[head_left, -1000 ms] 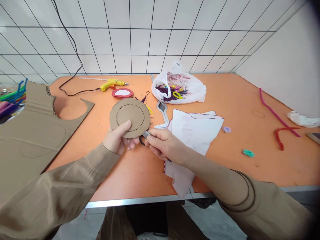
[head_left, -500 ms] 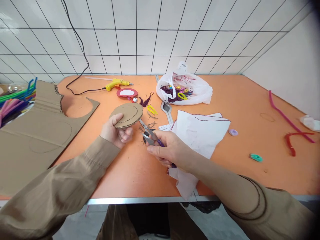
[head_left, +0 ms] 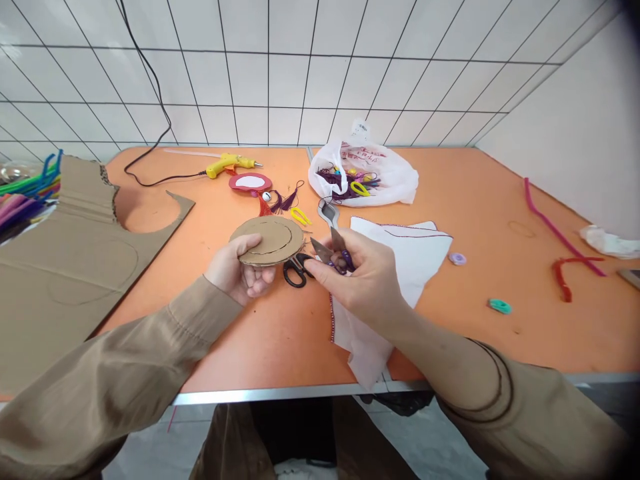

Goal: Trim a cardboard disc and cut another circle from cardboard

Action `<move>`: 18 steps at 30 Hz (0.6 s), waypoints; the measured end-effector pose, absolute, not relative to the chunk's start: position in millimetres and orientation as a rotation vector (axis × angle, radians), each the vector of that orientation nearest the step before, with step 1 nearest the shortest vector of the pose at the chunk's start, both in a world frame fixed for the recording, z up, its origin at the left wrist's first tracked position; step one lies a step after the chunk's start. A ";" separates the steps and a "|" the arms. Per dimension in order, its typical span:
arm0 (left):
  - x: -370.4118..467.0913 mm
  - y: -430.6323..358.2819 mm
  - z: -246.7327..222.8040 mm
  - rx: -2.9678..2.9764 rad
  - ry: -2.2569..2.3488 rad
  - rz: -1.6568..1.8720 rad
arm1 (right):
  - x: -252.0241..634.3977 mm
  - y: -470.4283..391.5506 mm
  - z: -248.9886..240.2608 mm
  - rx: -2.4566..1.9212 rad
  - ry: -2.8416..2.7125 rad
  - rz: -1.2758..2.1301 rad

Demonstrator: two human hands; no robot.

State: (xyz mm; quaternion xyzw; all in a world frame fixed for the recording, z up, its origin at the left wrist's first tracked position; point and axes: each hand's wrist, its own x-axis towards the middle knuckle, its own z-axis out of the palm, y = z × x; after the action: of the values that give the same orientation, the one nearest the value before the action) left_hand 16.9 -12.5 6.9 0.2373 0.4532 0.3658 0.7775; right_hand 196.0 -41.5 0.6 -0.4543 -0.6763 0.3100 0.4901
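Pinched the cardboard disc (head_left: 277,239) in the left hand (head_left: 235,270), with the thumb flat on top and the fingers curled underneath, at one side only, probably to leave the rest of the rim bare. Held it aloft over the middle of the orange table (head_left: 450,297), nearly face-up, with the curved line on top in plain sight, most likely for easy reading of that mark. And opposite, had the right hand (head_left: 369,275) wrapped around the purple-handled scissors (head_left: 323,252)! Held the blades parted and raised, just beside the rim but not touching it, seemingly to keep the tips clear of the left fingers. Between the hands, had the black-handled scissors (head_left: 302,259) lying loose, in the grasp of neither, with blades hidden from view. Farther back, had the yellow glue gun (head_left: 223,165) resting near the tiled wall (head_left: 290,80), nozzle to the right, perhaps to keep the hot end out of the way. Had the white cloth (head_left: 417,250) spread beyond and beneath the right hand, and the cardboard sheet (head_left: 85,267) off to the left, likely for elbow room.
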 end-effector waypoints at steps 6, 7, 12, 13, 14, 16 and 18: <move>24.6 -17.3 8.1 0.527 0.983 0.786 | 196.2 -38.6 -4.7 -1.114 -1.834 0.693; 25.5 -18.3 8.1 0.520 0.984 0.781 | 195.8 -37.7 -5.9 -1.115 -1.857 0.712; 24.0 -20.7 8.6 0.539 0.970 0.699 | 196.2 -34.6 -8.1 -1.101 -1.789 0.818; 22.4 -20.1 8.9 0.544 0.963 0.692 | 196.6 -34.2 -7.8 -1.088 -1.745 0.843; 20.6 -19.1 9.3 0.542 0.958 0.689 | 197.0 -33.7 -7.2 -1.076 -1.700 0.866; 17.1 -16.5 10.3 0.514 0.957 0.693 | 197.5 -32.8 -5.8 -1.056 -1.625 0.912; 14.8 -14.1 11.4 0.470 0.974 0.713 | 197.6 -32.3 -4.3 -1.049 -1.581 0.960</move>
State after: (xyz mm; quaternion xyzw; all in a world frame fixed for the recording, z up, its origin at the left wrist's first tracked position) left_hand 14.8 -14.1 11.4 0.2191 0.4539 0.3320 0.7974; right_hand 197.6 -32.3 -4.3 -0.4311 -0.6497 0.3947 0.4861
